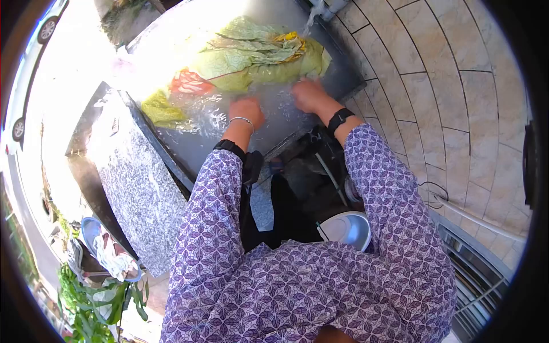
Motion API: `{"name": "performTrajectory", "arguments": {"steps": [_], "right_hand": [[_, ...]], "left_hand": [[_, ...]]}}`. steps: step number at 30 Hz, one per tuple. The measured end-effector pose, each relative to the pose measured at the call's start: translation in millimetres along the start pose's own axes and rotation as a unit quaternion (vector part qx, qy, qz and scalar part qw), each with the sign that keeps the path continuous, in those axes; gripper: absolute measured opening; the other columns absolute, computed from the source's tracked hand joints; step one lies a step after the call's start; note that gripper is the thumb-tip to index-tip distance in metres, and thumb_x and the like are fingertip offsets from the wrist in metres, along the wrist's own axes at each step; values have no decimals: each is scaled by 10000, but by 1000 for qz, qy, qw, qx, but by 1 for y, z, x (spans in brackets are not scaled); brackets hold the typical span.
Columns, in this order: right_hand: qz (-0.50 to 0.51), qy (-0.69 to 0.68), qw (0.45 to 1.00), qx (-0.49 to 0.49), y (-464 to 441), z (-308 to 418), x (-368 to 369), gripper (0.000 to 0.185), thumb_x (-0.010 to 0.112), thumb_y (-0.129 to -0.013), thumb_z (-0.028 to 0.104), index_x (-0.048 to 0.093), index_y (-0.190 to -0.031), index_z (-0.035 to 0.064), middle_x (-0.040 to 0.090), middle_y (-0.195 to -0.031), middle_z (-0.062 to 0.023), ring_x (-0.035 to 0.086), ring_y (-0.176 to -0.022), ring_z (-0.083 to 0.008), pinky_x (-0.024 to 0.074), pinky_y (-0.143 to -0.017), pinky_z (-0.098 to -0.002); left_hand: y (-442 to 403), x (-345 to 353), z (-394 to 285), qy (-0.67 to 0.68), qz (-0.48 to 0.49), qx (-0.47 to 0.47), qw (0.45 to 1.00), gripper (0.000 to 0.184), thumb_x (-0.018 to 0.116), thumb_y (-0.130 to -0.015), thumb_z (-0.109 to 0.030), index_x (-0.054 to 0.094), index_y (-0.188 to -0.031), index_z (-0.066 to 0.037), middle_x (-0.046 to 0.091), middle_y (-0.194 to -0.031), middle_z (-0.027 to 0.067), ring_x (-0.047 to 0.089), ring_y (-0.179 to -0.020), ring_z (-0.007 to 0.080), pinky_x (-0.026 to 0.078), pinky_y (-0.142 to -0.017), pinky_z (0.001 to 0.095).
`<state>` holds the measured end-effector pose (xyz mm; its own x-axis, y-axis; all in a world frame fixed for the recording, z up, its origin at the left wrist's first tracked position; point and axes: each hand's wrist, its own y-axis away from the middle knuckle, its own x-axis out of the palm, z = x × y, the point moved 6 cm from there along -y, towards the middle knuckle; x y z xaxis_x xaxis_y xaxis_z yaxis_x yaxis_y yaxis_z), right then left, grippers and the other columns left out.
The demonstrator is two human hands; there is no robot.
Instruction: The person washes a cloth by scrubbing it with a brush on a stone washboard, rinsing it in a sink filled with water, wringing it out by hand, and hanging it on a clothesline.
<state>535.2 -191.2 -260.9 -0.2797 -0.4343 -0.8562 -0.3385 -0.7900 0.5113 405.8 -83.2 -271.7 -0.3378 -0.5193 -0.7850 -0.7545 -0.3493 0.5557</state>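
Observation:
A wet yellow-green cloth (251, 57), with a patch of orange-red and white pattern at its left part, lies bunched in the water of a dark stone basin (349, 66). At the cloth's near edge, my right hand (310, 95) is closed, its fingers curled in against the fabric. My left hand (247, 112) is also curled, knuckles up, just short of the cloth's near edge. Splashing water hides its fingertips, so what it grips cannot be made out. Water runs from a pipe (331, 8) at the basin's back right corner.
A speckled stone slab (134, 183) stands left of the basin. Below are a metal bowl (349, 228) and, at far left, a blue basin (90, 227) with clothes. A tiled wall (440, 97) bounds the right; plants (88, 300) grow lower left.

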Motion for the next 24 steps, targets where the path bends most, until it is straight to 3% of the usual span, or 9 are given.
{"name": "performTrajectory", "arguments": {"steps": [4, 7, 11, 13, 15, 19, 21, 23, 24], "right_hand": [[78, 55, 995, -6, -14, -5, 20, 211, 587, -736, 93, 700, -913, 105, 670, -943, -174, 635, -947, -344, 395, -920, -505], [48, -65, 996, -47, 5, -15, -4, 189, 563, -727, 79, 698, -858, 91, 671, -851, -178, 640, -842, -386, 448, -825, -498], [-144, -70, 987, -20, 52, -40, -79, 106, 534, -748, 97, 616, -762, 32, 642, -767, -183, 618, -762, -394, 483, -680, -478], [-293, -107, 950, -14, 86, -58, -130, 108, 548, -768, 117, 565, -725, 19, 612, -703, -185, 600, -683, -385, 469, -619, -468], [-386, -114, 915, 24, 118, -78, -168, 133, 580, -784, 131, 547, -718, 20, 593, -675, -176, 583, -637, -369, 450, -576, -450], [-507, -164, 834, 142, 179, -106, -225, 126, 593, -812, 122, 558, -739, 26, 608, -691, -108, 622, -653, -263, 471, -583, -380], [-559, -157, 805, 125, 207, -101, -257, 111, 585, -833, 114, 572, -766, 26, 624, -725, -91, 625, -662, -222, 479, -601, -361], [-607, -145, 774, 110, 222, -96, -272, 100, 577, -854, 106, 587, -794, 25, 639, -759, -75, 628, -672, -181, 487, -618, -341], [-618, -352, 701, 52, 220, -103, -271, 95, 568, -872, 99, 591, -828, 18, 644, -803, -72, 619, -690, -161, 486, -632, -319]], "left_hand": [[-3, 34, 16, -13, 87, 3, 996, 381, 510, -874, -259, 574, -1209, -89, 575, -1277, 149, 550, -1175, 333, 444, -971, 439], [16, 40, 34, -21, 15, 4, 1000, 397, 568, -828, -210, 588, -1186, -39, 589, -1231, 201, 565, -1145, 339, 458, -957, 434], [25, 26, 66, -46, 12, -47, 998, 337, 519, -863, -255, 631, -1140, -96, 616, -1213, 152, 588, -1122, 327, 459, -947, 438], [40, -4, 71, -20, 76, -58, 995, 341, 534, -850, -253, 643, -1147, -126, 606, -1231, 152, 591, -1126, 298, 406, -1003, 457], [43, -12, 88, -55, 41, -27, 997, 351, 548, -854, -315, 651, -1136, -132, 636, -1173, 138, 603, -1100, 296, 418, -970, 469], [66, -44, 121, -90, -40, 7, 995, 385, 581, -845, -461, 681, -1102, -192, 674, -1074, 129, 624, -1061, 283, 416, -947, 480], [67, -54, 143, -94, -39, 3, 995, 379, 597, -847, -430, 670, -1141, -202, 684, -1041, 134, 639, -1023, 269, 445, -918, 444], [69, -60, 157, 117, -17, -19, 993, 339, 597, -843, -372, 685, -1098, -167, 687, -1036, 118, 647, -994, 265, 468, -876, 433], [76, -72, 153, 117, -20, -17, 993, 339, 597, -843, -372, 685, -1098, -167, 687, -1036, 118, 647, -994, 265, 468, -876, 433]]}}
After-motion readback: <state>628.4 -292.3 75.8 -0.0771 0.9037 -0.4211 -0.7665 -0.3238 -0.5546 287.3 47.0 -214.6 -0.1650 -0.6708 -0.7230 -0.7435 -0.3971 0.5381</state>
